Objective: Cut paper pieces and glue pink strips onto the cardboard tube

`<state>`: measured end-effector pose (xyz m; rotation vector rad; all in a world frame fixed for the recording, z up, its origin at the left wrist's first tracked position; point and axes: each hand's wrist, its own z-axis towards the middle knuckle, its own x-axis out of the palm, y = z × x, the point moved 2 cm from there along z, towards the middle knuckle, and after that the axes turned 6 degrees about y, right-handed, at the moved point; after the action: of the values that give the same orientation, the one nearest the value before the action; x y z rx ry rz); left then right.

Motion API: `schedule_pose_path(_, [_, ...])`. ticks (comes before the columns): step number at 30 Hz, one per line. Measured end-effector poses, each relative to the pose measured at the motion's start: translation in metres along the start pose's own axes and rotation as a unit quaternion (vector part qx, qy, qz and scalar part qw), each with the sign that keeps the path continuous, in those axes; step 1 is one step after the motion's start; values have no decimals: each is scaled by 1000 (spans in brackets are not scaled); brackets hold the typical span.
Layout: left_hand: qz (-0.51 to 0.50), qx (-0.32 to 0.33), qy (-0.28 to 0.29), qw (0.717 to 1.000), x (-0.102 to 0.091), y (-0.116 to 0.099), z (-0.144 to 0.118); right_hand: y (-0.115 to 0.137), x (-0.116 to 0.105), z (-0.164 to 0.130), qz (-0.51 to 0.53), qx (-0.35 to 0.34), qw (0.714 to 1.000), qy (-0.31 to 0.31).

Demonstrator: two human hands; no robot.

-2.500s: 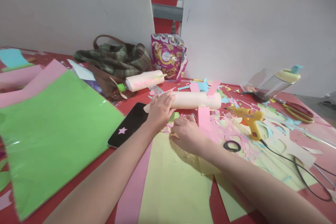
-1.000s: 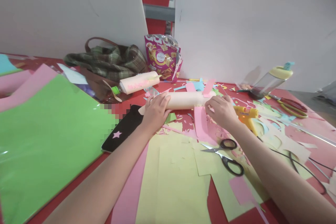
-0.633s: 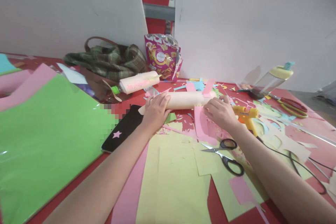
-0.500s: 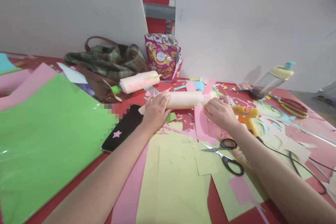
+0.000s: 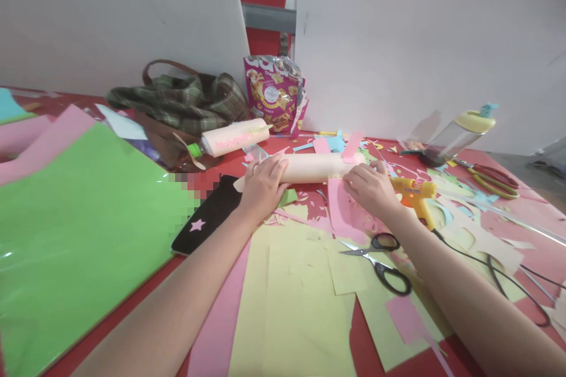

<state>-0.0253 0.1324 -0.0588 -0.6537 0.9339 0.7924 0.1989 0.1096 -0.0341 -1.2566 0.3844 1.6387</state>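
A cream paper roll [image 5: 312,168] lies crosswise on the red table, gripped at both ends. My left hand [image 5: 264,185] is closed over its left end, fingers on top and thumb in front. My right hand [image 5: 370,187] curls round its right end, and its fingertips are partly hidden. A pink paper strip [image 5: 354,148] sticks up behind the roll near my right hand; another pink sheet [image 5: 340,209] lies below it. Black-handled scissors [image 5: 375,256] rest partly open on yellow paper [image 5: 296,300]. Right of my right hand is a yellow glue gun [image 5: 415,194].
Left, a large green sheet [image 5: 88,235] borders a black tablet-like slab [image 5: 206,218] with a pink star. Behind stand a snack bag [image 5: 275,94], a paper-wrapped bottle [image 5: 234,138] and a plaid bag [image 5: 186,100]. A clear bottle [image 5: 455,138], more scissors [image 5: 490,179] and a cable [image 5: 473,256] lie right.
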Motion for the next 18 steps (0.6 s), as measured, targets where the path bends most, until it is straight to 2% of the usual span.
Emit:
schedule_pose_path(9, [-2,-1,2,1000,-1,-1,0,2,0,1,-22,19,1000,-6])
schedule_pose_path(18, [6,-5,2,1000,0,0,0,4,1,3,-46,43,997,-38])
